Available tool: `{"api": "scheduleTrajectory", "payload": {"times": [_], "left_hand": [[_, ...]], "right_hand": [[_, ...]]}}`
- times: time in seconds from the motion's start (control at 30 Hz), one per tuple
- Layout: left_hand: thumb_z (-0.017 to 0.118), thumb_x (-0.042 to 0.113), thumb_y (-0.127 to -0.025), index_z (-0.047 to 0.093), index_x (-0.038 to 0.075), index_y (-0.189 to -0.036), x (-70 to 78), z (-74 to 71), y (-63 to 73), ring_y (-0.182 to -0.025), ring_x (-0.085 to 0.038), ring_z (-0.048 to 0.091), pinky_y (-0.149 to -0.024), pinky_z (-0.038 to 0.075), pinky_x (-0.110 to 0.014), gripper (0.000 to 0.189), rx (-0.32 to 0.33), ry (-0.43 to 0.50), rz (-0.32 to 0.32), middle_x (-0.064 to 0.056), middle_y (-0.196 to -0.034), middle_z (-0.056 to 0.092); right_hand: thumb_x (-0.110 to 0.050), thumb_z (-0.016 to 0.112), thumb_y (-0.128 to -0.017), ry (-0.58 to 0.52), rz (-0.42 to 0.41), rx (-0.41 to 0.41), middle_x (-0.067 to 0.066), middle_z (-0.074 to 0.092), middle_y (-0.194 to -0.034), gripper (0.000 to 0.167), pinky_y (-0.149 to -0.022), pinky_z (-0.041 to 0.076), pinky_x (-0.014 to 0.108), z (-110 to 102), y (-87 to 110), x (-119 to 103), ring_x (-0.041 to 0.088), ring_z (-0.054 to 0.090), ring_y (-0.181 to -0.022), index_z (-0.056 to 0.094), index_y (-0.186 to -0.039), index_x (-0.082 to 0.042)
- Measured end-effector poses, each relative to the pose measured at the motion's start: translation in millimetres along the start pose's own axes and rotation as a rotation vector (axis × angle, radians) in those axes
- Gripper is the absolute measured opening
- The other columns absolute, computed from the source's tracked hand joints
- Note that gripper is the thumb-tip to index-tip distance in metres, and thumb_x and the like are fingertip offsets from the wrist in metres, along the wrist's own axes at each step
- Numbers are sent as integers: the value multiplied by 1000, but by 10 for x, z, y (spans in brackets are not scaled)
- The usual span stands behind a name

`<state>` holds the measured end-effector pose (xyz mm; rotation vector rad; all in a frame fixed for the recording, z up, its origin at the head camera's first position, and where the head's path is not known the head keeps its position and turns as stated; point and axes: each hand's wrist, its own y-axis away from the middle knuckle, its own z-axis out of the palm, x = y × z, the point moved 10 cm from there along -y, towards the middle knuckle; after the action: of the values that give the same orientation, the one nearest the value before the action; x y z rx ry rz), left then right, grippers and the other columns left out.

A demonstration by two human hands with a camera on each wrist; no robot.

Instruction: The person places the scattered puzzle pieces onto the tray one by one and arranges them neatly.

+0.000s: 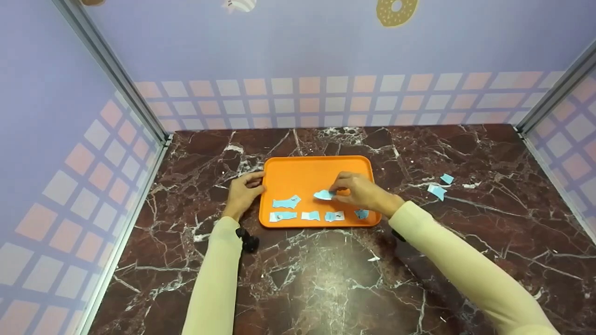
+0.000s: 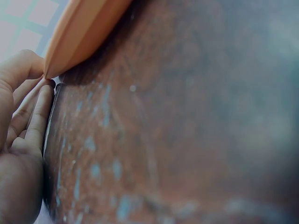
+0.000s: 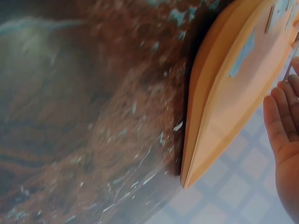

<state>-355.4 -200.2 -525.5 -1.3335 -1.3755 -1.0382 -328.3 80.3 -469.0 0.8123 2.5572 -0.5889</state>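
An orange tray (image 1: 316,173) lies on the dark marbled table. My left hand (image 1: 243,191) holds its left edge, and in the left wrist view the fingertips meet at the rim of the tray (image 2: 86,35). Over the tray's middle right, my right hand (image 1: 361,190) pinches a torn blue-and-white paper piece (image 1: 323,195) between thumb and fingers. To the left is another torn piece (image 1: 286,202). Along the near edge lie several more, among them a left piece (image 1: 283,216), a middle piece (image 1: 310,215) and a small blue piece (image 1: 361,213).
Right of the tray on the table are two more torn paper pieces, a small blue scrap (image 1: 447,178) and a larger blue-and-white scrap (image 1: 437,191). A patterned wall (image 1: 298,56) stands behind the table, with side panels at left and right.
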Motion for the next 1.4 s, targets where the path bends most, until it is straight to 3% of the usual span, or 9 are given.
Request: {"api": "scheduleTrajectory", "payload": {"times": [0.2, 0.37, 0.6, 0.77, 1.2, 1.4], "left_hand": [[70, -14, -89, 66, -16, -131, 281, -7, 168, -120, -46, 62, -88, 52, -17, 42, -12, 7, 14, -34, -133, 64], [70, -13, -89, 66, -17, -131, 312, -7, 183, -121, -47, 62, -89, 52, -18, 42, -8, -3, 12, -34, -133, 64], [75, -8, -88, 74, -4, -130, -143, -38, -75, -117, -34, 66, -97, 55, -29, 42, 23, -20, -4, -21, -131, 70], [75, -9, -88, 74, -4, -130, -148, -45, -73, -117, -34, 66, -99, 55, -32, 42, 28, -19, -2, -21, -130, 71], [74, -9, -88, 69, -10, -132, -114, -29, -62, -120, -43, 63, -90, 51, -18, 45, 12, -2, 17, -28, -136, 65], [74, -10, -87, 72, -7, -130, -127, -38, -72, -117, -38, 65, -90, 52, -17, 42, 24, -12, 12, -24, -133, 68]], "right_hand": [[-6, 82, -93, 6, -33, -6, 14, 71, -103, 18, -84, 62, 42, 96, -48, -63, 30, 70, -93, 79, -109, 2], [-7, 81, -94, -11, -5, -47, 13, 69, -103, 19, -86, 61, 41, 196, -83, -48, 30, 70, -94, 80, -111, 2], [-8, 81, -94, -10, -9, -71, 13, 68, -103, 19, -88, 60, 43, 281, -119, -58, 30, 68, -94, 80, -110, 1], [-8, 82, -94, -15, -11, -80, 13, 68, -103, 19, -89, 59, 43, 308, -145, -91, 30, 67, -94, 80, -110, 2], [-8, 80, -96, -21, -3, -86, 12, 66, -105, 17, -90, 57, 43, 364, -165, -102, 28, 64, -96, 80, -110, 1], [-9, 80, -96, -29, 5, -76, 10, 65, -105, 20, -89, 58, 42, 333, -138, -81, 27, 64, -96, 79, -113, 0]]}}
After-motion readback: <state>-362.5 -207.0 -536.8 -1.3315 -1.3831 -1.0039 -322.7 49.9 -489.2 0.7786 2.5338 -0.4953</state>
